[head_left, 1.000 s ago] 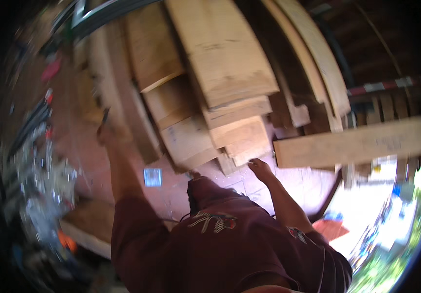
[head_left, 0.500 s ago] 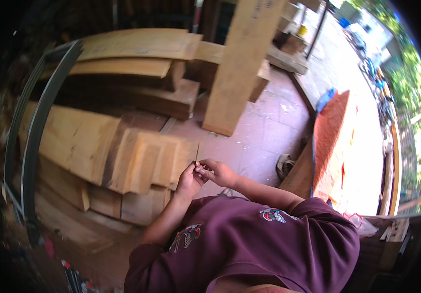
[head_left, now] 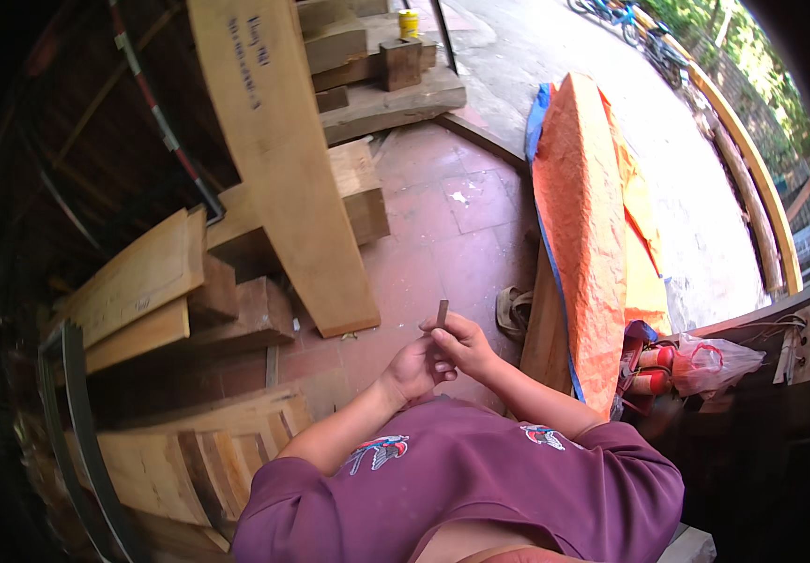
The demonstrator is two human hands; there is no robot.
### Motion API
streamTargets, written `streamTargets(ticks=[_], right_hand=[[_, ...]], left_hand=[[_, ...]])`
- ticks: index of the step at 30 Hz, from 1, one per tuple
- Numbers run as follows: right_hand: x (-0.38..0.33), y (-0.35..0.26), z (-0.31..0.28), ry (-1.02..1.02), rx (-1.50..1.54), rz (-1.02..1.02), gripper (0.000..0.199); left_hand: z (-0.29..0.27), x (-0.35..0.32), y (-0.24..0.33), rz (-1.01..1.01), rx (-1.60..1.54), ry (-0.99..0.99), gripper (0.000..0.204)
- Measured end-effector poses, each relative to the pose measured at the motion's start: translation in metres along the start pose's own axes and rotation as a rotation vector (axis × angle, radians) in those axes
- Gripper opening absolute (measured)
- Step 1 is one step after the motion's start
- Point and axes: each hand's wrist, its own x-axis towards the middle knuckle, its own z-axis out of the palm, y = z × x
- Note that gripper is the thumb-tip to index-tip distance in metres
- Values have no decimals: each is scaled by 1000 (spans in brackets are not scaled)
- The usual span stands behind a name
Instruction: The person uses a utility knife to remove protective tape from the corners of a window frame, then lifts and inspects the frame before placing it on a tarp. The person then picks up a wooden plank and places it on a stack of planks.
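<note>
Before my chest, my right hand (head_left: 466, 345) pinches a small, flat, dark brown strip (head_left: 443, 312) between thumb and fingers. Its upper end stands up out of the grip, while the lower end is hidden; I cannot tell its material. Right up against that hand lies my left hand (head_left: 412, 370), palm turned inward, its fingers loosely curled and a little apart. No object shows in the left hand's fingers. Both hands are over the reddish tiled floor (head_left: 461, 244).
A wide plank (head_left: 283, 169) with handwriting leans ahead on the left. Stacked timber (head_left: 152, 469) and a dark metal frame (head_left: 86, 441) fill the left side. On the right lie an orange tarp (head_left: 583, 225), red cylinders (head_left: 652, 382) and a clear plastic bag (head_left: 715, 364).
My view has swung to the right, bringing the tarp and red cylinders closer to the middle. The strip, seen edge-on before, now shows its flat face; the right hand has come over the left.
</note>
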Motion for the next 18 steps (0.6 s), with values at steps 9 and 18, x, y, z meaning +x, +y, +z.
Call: streamTargets(ticks=[9, 18], right_hand=[[138, 71, -191, 359, -123, 246, 26], [263, 107, -406, 833, -136, 87, 25]], left_hand=[[-35, 249, 125, -255, 480, 437, 28], [29, 523, 313, -114, 905, 278, 25]])
